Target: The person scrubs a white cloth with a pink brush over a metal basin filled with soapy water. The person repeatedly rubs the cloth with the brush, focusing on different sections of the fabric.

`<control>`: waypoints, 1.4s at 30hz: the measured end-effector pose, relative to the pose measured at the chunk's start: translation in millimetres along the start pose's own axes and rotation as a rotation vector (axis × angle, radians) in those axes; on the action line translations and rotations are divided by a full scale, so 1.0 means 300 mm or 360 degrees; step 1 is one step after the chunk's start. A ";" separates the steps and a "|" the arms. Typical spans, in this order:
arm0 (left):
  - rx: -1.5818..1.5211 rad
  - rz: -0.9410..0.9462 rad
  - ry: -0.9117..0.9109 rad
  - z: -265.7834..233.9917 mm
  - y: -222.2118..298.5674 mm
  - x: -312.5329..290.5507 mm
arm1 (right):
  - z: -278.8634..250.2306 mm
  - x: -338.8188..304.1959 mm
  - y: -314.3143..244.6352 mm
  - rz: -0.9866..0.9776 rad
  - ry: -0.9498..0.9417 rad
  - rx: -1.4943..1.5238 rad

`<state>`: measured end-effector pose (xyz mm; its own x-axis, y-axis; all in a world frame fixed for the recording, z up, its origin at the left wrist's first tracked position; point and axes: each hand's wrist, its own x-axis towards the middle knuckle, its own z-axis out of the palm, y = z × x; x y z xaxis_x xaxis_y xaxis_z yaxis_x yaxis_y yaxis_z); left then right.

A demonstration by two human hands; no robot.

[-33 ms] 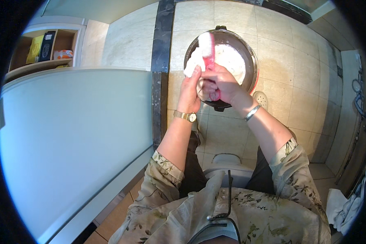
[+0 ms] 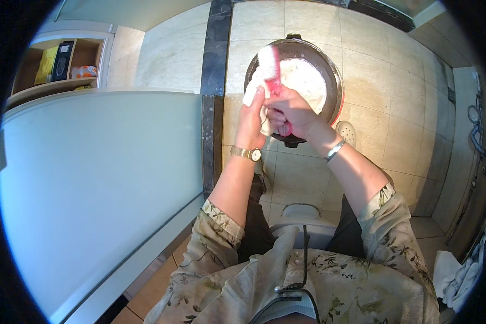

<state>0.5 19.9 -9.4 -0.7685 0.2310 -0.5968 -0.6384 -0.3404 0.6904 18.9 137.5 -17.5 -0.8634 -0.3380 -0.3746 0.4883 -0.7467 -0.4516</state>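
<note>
My right hand [image 2: 295, 112] is closed round the handle of a pink scrubbing brush [image 2: 275, 85], whose white bristles point up and to the left. A piece of white cloth [image 2: 252, 92] is gripped in my left hand [image 2: 249, 123], with the thumb on top and the brush against its upper part. Part of the cloth hangs down between my two hands. Both hands are over the near left side of a dark round basin [image 2: 336, 89]. White suds [image 2: 306, 81] float in the basin. My fingers hide much of the cloth and the brush handle.
The basin stands on a beige tiled floor [image 2: 364, 92]. At left is a frosted glass panel [image 2: 102, 189], with an open shelf [image 2: 81, 86] behind it. A pale clog [image 2: 346, 132] shows beside the basin. Light fabric [image 2: 459, 278] lies at the lower right.
The brush head has shifted slightly left and down over the cloth. More of the cloth shows below my hands. My arms stay almost where they were.
</note>
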 end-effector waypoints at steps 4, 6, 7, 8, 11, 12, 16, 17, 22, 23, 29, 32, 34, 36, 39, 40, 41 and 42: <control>-0.0132 0.0105 0.0159 -0.051 0.021 0.019 | 0.070 0.015 0.040 -0.0345 0.0322 -0.0571; -0.0243 0.0214 0.0256 -0.046 0.032 0.034 | 0.078 -0.028 0.041 -0.0420 0.0520 -0.1341; -0.0279 0.0222 0.0264 -0.076 0.044 0.044 | 0.105 -0.047 0.040 -0.0459 0.0597 -0.1721; -0.0312 0.0236 0.0276 -0.141 0.045 0.064 | 0.180 -0.074 -0.002 0.0176 0.0412 -0.2191; 0.0628 0.0523 0.0014 -0.238 0.012 0.099 | 0.131 -0.083 0.150 -0.0704 0.0325 -0.2389; -0.0084 0.0189 -0.0082 -0.197 -0.006 0.084 | 0.088 -0.051 0.122 -0.0385 0.0377 -0.2290; -0.0688 -0.0008 0.0085 -0.086 0.019 0.054 | 0.099 -0.044 0.071 -0.0332 0.0615 -0.2004; -0.0783 0.0001 0.0107 -0.105 0.029 0.063 | 0.105 -0.053 0.113 -0.0279 0.0554 -0.2070; -0.1083 -0.0287 -0.0300 -0.168 0.017 0.079 | 0.150 -0.076 0.088 -0.0382 0.0487 -0.2090; -0.0644 -0.0264 -0.0030 -0.090 0.025 0.045 | 0.126 -0.051 0.041 -0.0314 0.0591 -0.2033; -0.0177 0.0366 -0.0202 -0.244 0.008 0.099 | 0.150 -0.112 0.210 -0.0628 0.0301 -0.2181; -0.0839 -0.0260 -0.0224 -0.138 0.037 0.055 | 0.134 -0.046 0.067 -0.0057 0.0496 -0.2110; -0.0734 -0.0243 -0.0090 -0.091 0.060 0.020 | 0.180 -0.062 0.044 0.0076 0.0518 -0.2043; -0.0774 -0.0227 -0.0105 -0.098 0.079 0.038 | 0.100 -0.065 0.166 -0.0691 0.0442 -0.2383; -0.0852 -0.0235 -0.0181 -0.113 0.074 0.054 | 0.121 -0.097 0.191 -0.0795 0.0378 -0.2528; -0.0895 -0.0257 -0.0208 -0.134 0.053 0.054 | 0.143 -0.073 0.130 -0.0329 0.0422 -0.2362; -0.0938 -0.0308 -0.0263 -0.121 0.039 0.058 | 0.143 -0.047 0.047 0.0128 0.0498 -0.2176; -0.0765 -0.0322 -0.0389 -0.116 0.032 0.060 | 0.109 -0.033 0.052 -0.0058 0.0555 -0.2067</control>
<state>-17.9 -11.0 -27.6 -0.6572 0.5190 -0.5465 -0.7261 -0.6305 0.2745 30.9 110.5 5.8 -0.8960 -0.0221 -0.4435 0.4001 0.3930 -0.8279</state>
